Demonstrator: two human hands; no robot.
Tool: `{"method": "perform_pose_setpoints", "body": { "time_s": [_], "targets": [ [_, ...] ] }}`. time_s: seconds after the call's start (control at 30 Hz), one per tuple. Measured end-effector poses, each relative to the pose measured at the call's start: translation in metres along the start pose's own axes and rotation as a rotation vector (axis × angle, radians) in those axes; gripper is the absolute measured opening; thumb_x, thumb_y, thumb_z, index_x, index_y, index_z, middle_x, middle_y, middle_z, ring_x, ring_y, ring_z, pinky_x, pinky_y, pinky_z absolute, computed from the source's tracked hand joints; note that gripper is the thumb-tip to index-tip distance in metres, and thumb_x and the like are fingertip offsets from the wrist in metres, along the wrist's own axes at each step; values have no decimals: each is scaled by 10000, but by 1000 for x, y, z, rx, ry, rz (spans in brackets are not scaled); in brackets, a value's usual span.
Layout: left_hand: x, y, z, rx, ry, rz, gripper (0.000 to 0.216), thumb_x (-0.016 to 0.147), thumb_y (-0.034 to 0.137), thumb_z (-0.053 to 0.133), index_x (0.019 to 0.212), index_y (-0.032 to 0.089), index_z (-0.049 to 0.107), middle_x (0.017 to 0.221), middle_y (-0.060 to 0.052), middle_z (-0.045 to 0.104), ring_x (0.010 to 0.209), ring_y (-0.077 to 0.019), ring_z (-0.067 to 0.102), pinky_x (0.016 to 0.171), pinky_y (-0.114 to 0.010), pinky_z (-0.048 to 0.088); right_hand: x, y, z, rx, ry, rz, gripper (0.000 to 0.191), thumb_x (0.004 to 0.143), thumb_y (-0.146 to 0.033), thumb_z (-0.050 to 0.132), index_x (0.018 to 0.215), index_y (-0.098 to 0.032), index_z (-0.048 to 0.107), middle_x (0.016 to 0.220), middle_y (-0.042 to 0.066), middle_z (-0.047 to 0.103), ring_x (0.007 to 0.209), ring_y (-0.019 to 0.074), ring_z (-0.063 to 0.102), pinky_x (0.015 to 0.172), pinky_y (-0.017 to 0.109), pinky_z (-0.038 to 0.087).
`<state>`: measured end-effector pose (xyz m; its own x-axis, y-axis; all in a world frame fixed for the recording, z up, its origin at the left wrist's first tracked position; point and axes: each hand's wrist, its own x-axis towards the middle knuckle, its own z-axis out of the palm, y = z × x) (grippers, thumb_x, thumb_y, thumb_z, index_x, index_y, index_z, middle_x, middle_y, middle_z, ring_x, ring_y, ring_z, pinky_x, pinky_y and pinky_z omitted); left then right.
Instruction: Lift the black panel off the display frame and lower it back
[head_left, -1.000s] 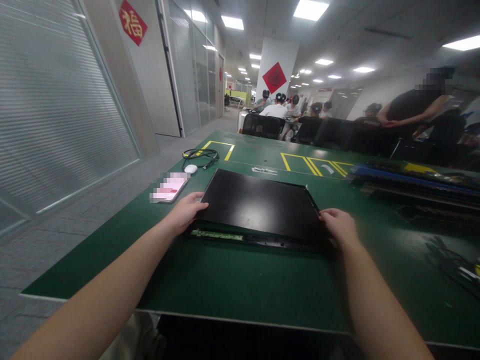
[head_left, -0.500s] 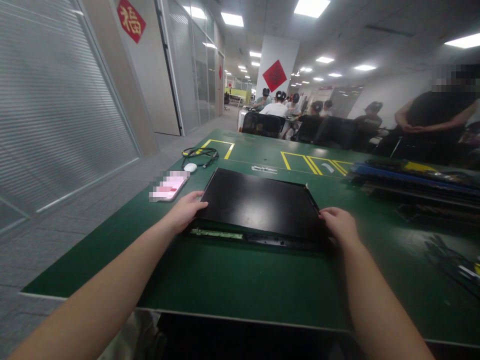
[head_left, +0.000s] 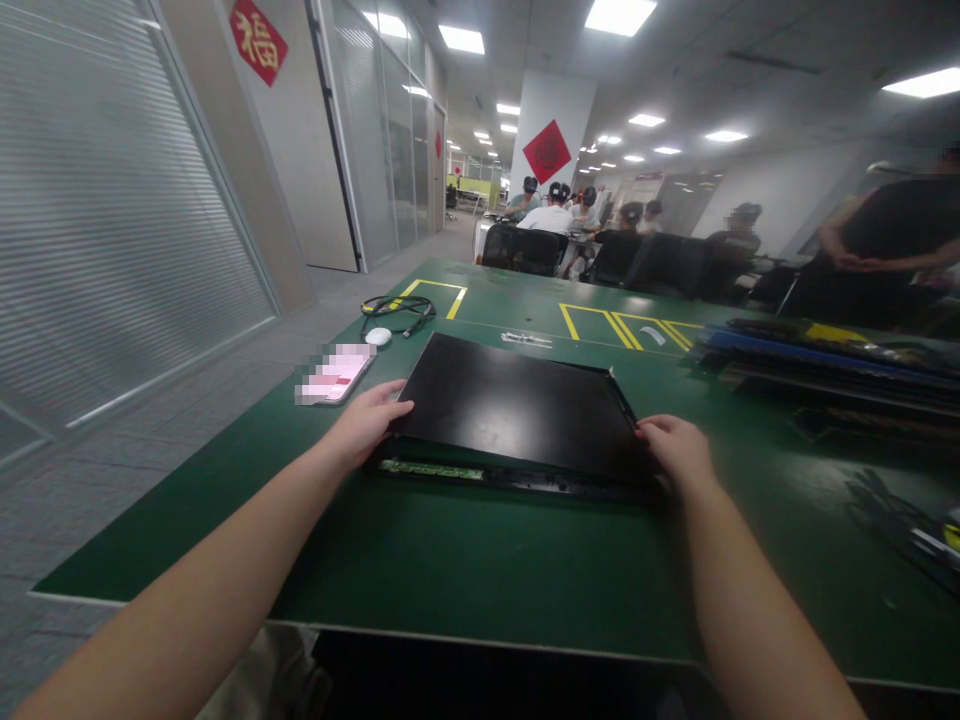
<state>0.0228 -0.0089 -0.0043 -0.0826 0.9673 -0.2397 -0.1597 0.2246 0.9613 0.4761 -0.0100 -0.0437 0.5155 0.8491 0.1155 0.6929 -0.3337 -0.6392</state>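
A flat black screen panel [head_left: 510, 400] lies tilted over a shallow black frame [head_left: 555, 484] on the green table. My left hand [head_left: 367, 422] grips the panel's left edge, thumb on top and fingers beyond the side. At the right edge, my right hand [head_left: 679, 448] pinches the panel near its corner. Along the frame's near side, a strip of green circuit board [head_left: 431, 469] is exposed to the left. The panel's near edge sits raised and apart from that strip. The undersides of both the panel and frame are hidden.
Left of the panel are a phone [head_left: 337, 374], a white mouse-like object [head_left: 378, 337] and a coiled black cable [head_left: 397, 312]. Stacked dark and blue parts [head_left: 795, 355] lie at the right, with more cables [head_left: 900, 515] nearer. A person [head_left: 892, 235] stands beyond the table.
Both hands keep hold of the panel, which has barely moved. The view has shifted slightly, and the standing person at the right has moved rightward.
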Motion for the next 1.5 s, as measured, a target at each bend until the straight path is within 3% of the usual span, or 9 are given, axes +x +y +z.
{"method": "perform_pose_setpoints", "body": {
  "time_s": [0.17, 0.33, 0.47, 0.6, 0.7, 0.97, 1.37, 1.5],
  "targets": [
    [11, -9, -7, -8, -16, 70, 461, 648, 97, 786, 1101, 171, 740, 1044, -97, 806, 969, -269, 756, 815, -348, 607, 0, -2, 0, -29, 19, 14, 267, 709, -330, 602, 850, -206, 792, 827, 82, 766, 732, 229, 669, 670, 324, 496],
    [16, -12, -11, 44, 16, 111, 473, 570, 158, 837, 1037, 181, 769, 1052, -91, 809, 1003, -300, 745, 906, -412, 581, -1, -3, -1, -6, 19, 5, 269, 707, -326, 582, 836, -217, 790, 847, 75, 771, 721, 229, 664, 672, 335, 492],
    [20, -13, -17, 200, 55, 181, 529, 518, 280, 861, 1031, 180, 780, 1156, -114, 784, 1077, -354, 713, 967, -479, 540, -1, -3, -1, 14, 21, 9, 274, 692, -333, 595, 840, -217, 794, 843, 76, 772, 735, 233, 665, 686, 340, 490],
    [23, -13, -18, 388, 151, 263, 418, 506, 315, 812, 907, 199, 791, 1244, -125, 747, 1231, -394, 624, 1089, -501, 429, 0, -3, -1, 36, 14, 27, 274, 681, -338, 610, 845, -221, 797, 842, 73, 772, 739, 233, 667, 682, 337, 490],
    [21, -11, -17, 450, 146, 270, 324, 506, 302, 774, 820, 220, 780, 1200, -104, 760, 1224, -398, 622, 1070, -489, 440, 0, -3, -1, 48, 15, 27, 272, 673, -338, 621, 843, -222, 798, 832, 71, 769, 741, 233, 669, 683, 336, 490],
    [20, -12, -17, 620, 16, 307, 276, 555, 362, 701, 781, 215, 761, 874, -58, 769, 931, -330, 699, 831, -411, 536, 5, 7, 4, 139, 11, 40, 287, 641, -341, 641, 848, -216, 795, 761, 62, 748, 697, 224, 661, 635, 325, 498],
    [29, -16, -22, 772, 29, 363, 210, 587, 344, 659, 742, 243, 758, 962, -59, 771, 1004, -332, 693, 940, -411, 513, -1, 0, 0, 251, -9, 64, 289, 623, -354, 629, 818, -198, 773, 808, 74, 765, 621, 189, 612, 550, 294, 478],
    [29, -17, -22, 777, 34, 336, 200, 593, 326, 640, 735, 237, 751, 997, -64, 775, 1033, -331, 696, 964, -411, 513, -1, 1, 1, 255, -23, 76, 292, 599, -357, 655, 810, -194, 776, 720, 64, 730, 610, 196, 610, 542, 296, 471]
  ]
}}
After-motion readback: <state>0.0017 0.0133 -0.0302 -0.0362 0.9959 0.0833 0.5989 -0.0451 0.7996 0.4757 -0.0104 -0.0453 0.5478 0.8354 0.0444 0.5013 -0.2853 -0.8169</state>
